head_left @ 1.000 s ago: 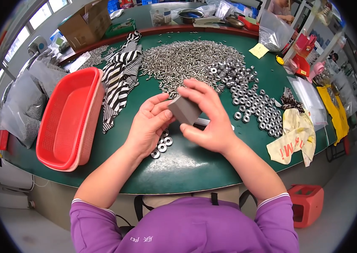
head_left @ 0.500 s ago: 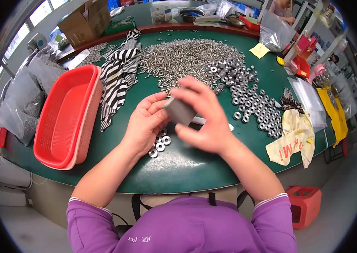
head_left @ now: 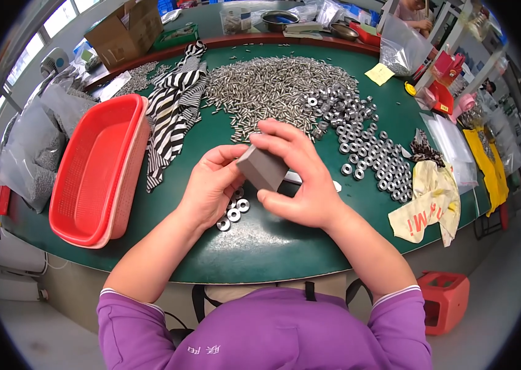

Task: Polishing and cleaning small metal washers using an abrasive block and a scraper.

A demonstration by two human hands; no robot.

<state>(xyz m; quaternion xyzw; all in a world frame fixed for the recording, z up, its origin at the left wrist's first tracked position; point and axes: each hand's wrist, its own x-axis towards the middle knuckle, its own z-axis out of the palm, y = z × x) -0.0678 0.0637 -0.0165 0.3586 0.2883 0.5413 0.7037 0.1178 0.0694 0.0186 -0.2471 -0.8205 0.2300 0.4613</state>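
Observation:
A grey rectangular block (head_left: 263, 169) is held above the table, tilted. My right hand (head_left: 308, 185) spans it, fingers over the far edge and thumb at the near edge. My left hand (head_left: 208, 185) is closed at the block's left end, thumb and fingertips pinching there; whether a small part sits between them is hidden. Several metal rings (head_left: 234, 214) lie beside my left hand. Under my right hand, a pale flat strip (head_left: 337, 186) shows only in part. Beyond both hands spreads a large heap of small metal pins (head_left: 272, 86).
More metal rings (head_left: 365, 148) lie to the right of the pins. Nested red baskets (head_left: 75, 228) stand left, beside a striped cloth (head_left: 174, 105). A cream cloth (head_left: 436, 191) lies on the green table's (head_left: 260, 253) right side. A red stool (head_left: 448, 302) stands on the floor.
My right hand, blurred before, now shows sharply, its fingers closer against the block. The block has turned slightly, and my left fingers have drawn closer together.

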